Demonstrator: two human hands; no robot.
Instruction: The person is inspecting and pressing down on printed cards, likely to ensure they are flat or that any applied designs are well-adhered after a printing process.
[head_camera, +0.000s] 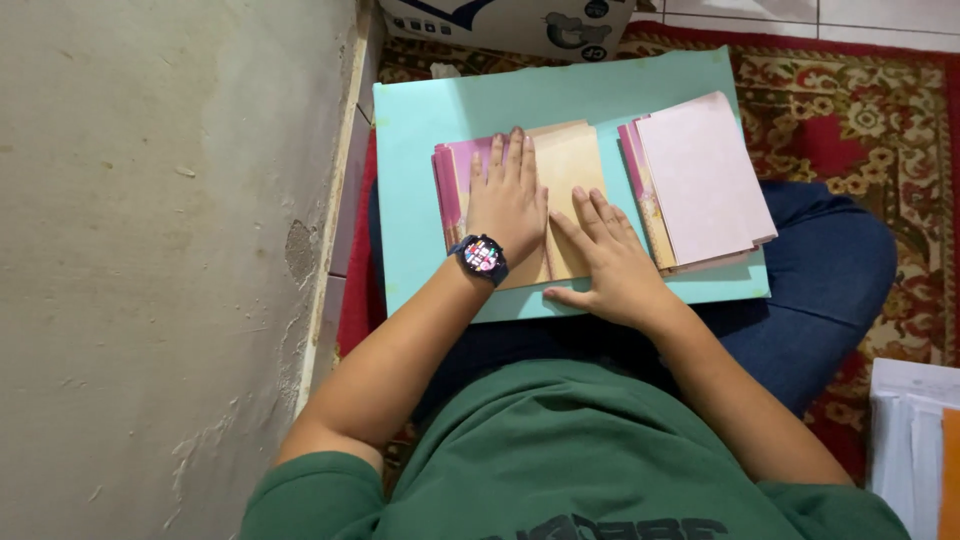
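Head view of a seated person pressing folded paper on a lap board. The left hand (508, 195), a watch (481, 254) on its wrist, lies flat with fingers straight and together on the pink folded sheets (452, 185) at the left-centre of the turquoise board (430, 110); it grips nothing. The right hand (612, 262) rests just beside it, fingers extended and slightly spread on the cream sheet (570, 165), thumb out along the near edge, also gripping nothing. Judged from the layout, the sheet under the hands is being flattened or creased along the line between the two hands, while a finished-looking stack of pale pink sheets (705, 180) sits apart at the right of the board, partly overhanging its right edge; how many sheets remain cannot be told. Surroundings: a rough plaster wall (150, 250) close on the left, a patterned red carpet (860, 110) beneath, a printed cardboard box (510, 22) at the far edge, and white papers (905, 440) at the near right. Nothing obstructs the hands.
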